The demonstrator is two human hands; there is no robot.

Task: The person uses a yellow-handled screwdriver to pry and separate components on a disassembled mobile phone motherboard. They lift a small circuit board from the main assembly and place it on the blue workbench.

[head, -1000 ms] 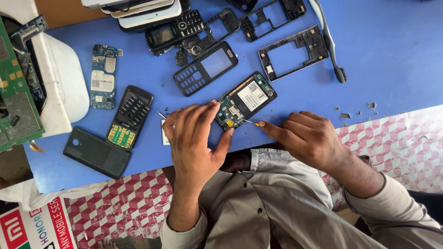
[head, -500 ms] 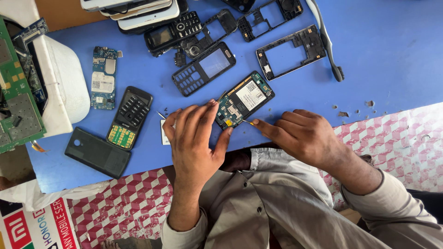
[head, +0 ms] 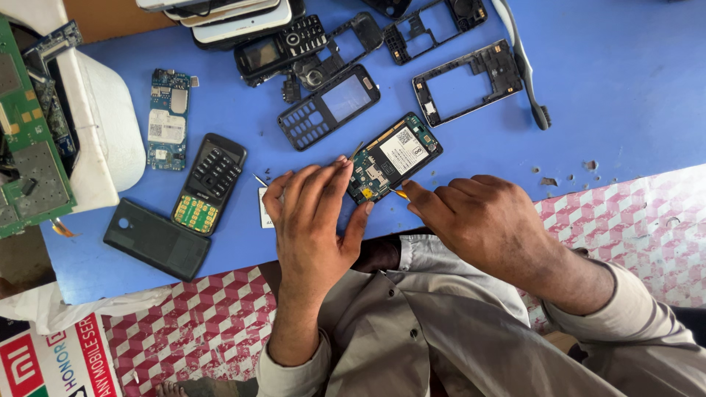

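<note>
The opened black mobile phone with its green circuit board and white label showing (head: pixel 393 156) lies tilted on the blue bench (head: pixel 625 88), and everything else is placed from it. The left hand (head: pixel 312 220) lies over the phone's lower left end, fingers spread and curled, fingertips pressing the edge of the board and thumb against its lower side, so its grip is closed loosely on the phone. The right hand (head: pixel 482 217) sits just right of and below the phone, fingers pinched tight on a thin tool with a yellowish tip (head: pixel 399 193) that touches the phone's lower edge; most of the tool is hidden in the fist.

Just above and left of the phone lies a black front cover with an empty keypad grid and a bluish screen window (head: pixel 329 106). Above and right of it is a black rectangular plastic frame (head: pixel 468 83). Well to the left lie a black keypad phone with a yellow-green pad below its keys (head: pixel 209 184), a flat dark back cover (head: pixel 157 239) and a bare blue-green circuit board (head: pixel 168 120). Below the phone, the person's grey shirt (head: pixel 412 323) covers the lap.
</note>
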